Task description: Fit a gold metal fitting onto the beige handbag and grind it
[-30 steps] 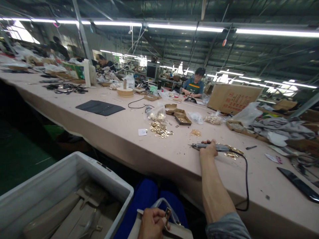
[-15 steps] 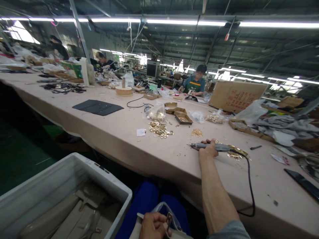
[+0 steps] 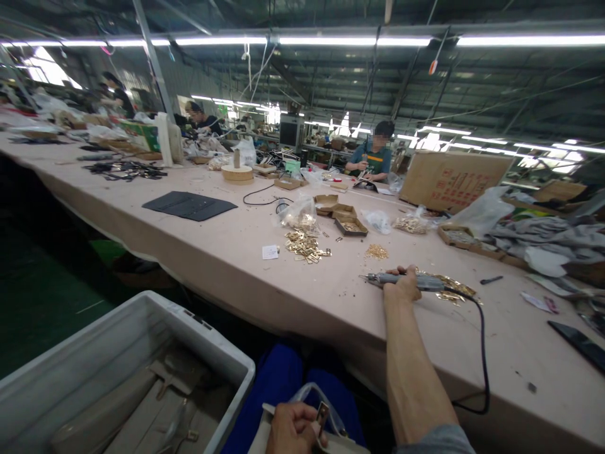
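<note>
barely any change over the last second — view shifted a touch, both grips as they were. my right hand (image 3: 403, 285), right of centre, has its fingers closed round the driver (image 3: 431, 282), bit pointing left just over the table (image 3: 246, 252). left hand (image 3: 289, 429), bottom centre, is closed to a pinch on the gold plate (image 3: 322, 412) at the beige piece (image 3: 347, 446) in the lap. bit and plate sit well apart — so i read it as no driving at this moment. loose plates (image 3: 307, 247) lie mid-frame, small gold bits (image 3: 377, 251) just above the driver.
</note>
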`<control>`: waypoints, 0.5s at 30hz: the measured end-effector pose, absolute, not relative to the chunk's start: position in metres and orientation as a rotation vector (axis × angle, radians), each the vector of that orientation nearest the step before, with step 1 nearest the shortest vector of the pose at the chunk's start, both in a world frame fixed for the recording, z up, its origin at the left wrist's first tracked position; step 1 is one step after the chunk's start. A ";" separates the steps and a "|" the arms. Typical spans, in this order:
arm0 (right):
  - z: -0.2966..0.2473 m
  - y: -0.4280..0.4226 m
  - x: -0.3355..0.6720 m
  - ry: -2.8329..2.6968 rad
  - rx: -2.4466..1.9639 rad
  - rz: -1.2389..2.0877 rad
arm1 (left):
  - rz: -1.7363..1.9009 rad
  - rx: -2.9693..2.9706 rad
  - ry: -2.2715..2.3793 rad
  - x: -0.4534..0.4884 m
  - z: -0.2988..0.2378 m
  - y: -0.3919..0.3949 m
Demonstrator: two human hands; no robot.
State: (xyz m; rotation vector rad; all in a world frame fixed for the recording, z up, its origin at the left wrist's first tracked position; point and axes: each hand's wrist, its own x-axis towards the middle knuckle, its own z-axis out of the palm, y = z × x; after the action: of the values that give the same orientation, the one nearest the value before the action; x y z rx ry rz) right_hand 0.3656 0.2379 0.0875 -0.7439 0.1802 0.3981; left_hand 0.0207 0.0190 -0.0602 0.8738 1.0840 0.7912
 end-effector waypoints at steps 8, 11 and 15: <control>0.089 0.233 0.366 0.209 -0.730 0.395 | 0.847 0.884 1.049 0.025 -0.078 0.018; 0.089 0.233 0.365 0.220 -0.738 0.379 | 0.871 0.842 1.052 0.027 -0.080 0.016; 0.090 0.233 0.364 0.226 -0.747 0.368 | 0.911 0.792 1.081 0.028 -0.082 0.013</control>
State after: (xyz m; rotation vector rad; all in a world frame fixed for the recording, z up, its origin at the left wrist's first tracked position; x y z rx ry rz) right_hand 0.3638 0.2332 0.0898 -0.7472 0.2263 0.3676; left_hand 0.0278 0.0133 -0.0821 0.7923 1.0809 0.9108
